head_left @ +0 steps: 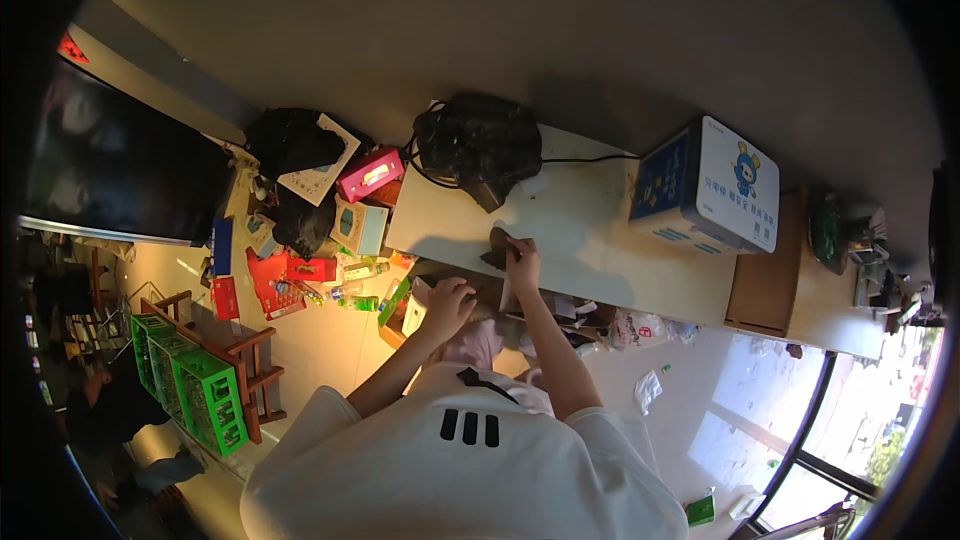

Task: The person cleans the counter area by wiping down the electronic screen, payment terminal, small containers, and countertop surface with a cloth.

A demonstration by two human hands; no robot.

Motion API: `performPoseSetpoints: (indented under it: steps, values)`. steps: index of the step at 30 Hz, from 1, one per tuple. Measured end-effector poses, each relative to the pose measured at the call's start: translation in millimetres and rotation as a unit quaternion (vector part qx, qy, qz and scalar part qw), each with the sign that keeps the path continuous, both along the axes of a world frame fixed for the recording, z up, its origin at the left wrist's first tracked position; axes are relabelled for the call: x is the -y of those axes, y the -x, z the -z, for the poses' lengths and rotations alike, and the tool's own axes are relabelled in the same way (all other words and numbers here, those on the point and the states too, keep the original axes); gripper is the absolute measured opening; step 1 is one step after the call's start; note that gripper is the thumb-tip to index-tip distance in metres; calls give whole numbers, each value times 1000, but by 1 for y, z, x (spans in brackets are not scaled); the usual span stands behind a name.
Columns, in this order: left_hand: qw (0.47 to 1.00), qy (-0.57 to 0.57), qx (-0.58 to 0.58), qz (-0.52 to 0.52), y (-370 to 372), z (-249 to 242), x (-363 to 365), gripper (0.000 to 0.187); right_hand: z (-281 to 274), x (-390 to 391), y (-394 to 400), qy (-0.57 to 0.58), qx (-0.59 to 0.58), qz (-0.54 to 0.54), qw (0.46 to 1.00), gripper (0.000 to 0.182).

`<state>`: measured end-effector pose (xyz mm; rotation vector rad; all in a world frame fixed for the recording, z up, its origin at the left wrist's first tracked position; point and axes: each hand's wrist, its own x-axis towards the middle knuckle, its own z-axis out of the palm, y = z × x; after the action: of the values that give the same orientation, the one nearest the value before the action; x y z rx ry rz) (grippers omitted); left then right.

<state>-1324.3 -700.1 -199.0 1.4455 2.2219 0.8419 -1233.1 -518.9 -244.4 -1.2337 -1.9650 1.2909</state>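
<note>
My right hand (522, 262) is at the front edge of the white tabletop (590, 230), closed on a dark flat piece (497, 248) whose kind I cannot make out. To its left and lower, my left hand (450, 304) has its fingers curled beside an open space under the table edge. Whatever those fingers hold, if anything, is hidden. Below the hands, a pinkish-purple bundle (474, 343) shows in front of my white shirt.
A black bag (480, 145) lies at the back of the table, and a white-and-blue box (735, 185) stands on the right. Cartons, bottles and a red bag (270, 280) crowd the left. Green crates (205, 395) stand lower left, and a person's arm (95, 390) shows beyond them.
</note>
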Motion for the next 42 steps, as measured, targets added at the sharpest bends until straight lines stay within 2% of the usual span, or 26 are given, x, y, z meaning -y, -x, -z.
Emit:
performPoseSetpoints:
  steps: [4, 7, 8, 10, 11, 13, 14, 15, 16, 17, 19, 22, 25, 26, 29, 31, 33, 35, 37, 39, 41, 42]
  values:
    - [1000, -7, 30, -6, 13, 5, -6, 20, -23, -44, -28, -51, 5, 77, 996, 30]
    - [1000, -7, 11, -10, 17, 9, -5, 22, -14, -73, -32, -120, 88, 143, 978, 29]
    - [1000, 2, 12, -12, 18, 8, -4, 22, -5, -79, -26, -125, 79, 137, 980, 29]
    - [1000, -9, 12, -24, 20, 7, 2, 21, 22, -79, -17, -95, 139, 107, 980, 28]
    - [999, -14, 15, -28, 21, 8, 4, 20, 56, -71, -11, -173, 162, 38, 971, 30]
    - [999, 3, 12, -43, 23, 10, 11, 20, 51, -43, 18, -144, 138, -35, 979, 28]
    - [999, 1, 15, -45, 25, 13, 14, 20, 33, -31, 35, -21, 128, -91, 987, 25]
    - [999, -2, 19, -47, 26, 14, 16, 20, 44, -18, 47, -56, 81, -152, 983, 22]
    - [999, -3, 19, -48, 28, 17, 16, 20, 30, -2, 56, -43, 41, -165, 984, 21]
    - [999, -8, 6, -53, 30, 18, 16, 20, 22, 10, 61, -68, 20, -165, 984, 21]
    - [998, -10, -9, -66, 31, 16, 20, 20, 8, 17, 57, 11, 4, -134, 991, 22]
    - [997, -30, -3, -77, 33, 20, 19, 20, -26, 12, 21, -46, 15, -57, 997, 25]
    - [997, -29, -22, -66, 31, 31, 17, 20, -19, -1, -16, -157, 62, 38, 985, 29]
    - [997, -29, -19, -63, 30, 33, 14, 20, -13, -2, -23, -161, 92, 70, 980, 28]
    - [998, -27, 4, -54, 31, 38, 8, 19, 15, 5, -29, -136, 152, 82, 975, 28]
    - [997, -45, -10, -61, 30, 39, 7, 18, 27, 23, -12, -157, 204, -15, 966, 29]
    - [996, -55, -19, -72, 31, 40, 9, 18, 30, 34, 21, -114, 148, -36, 982, 29]
    - [993, -50, -24, -102, 33, 42, 15, 17, 33, 45, 57, -95, 64, -108, 988, 28]
    - [992, -47, -44, -108, 37, 42, 21, 16, 32, 46, 85, -33, -37, -229, 972, 27]
    - [989, -32, -16, -146, 40, 38, 27, 15, 23, 53, 92, -43, -46, -227, 972, 27]
    - [989, -25, -6, -142, 46, 41, 33, 14, 6, 55, 87, -55, -53, -225, 971, 27]
    - [989, -24, -3, -148, 47, 42, 34, 15, -3, 54, 73, -93, -32, -175, 980, 27]
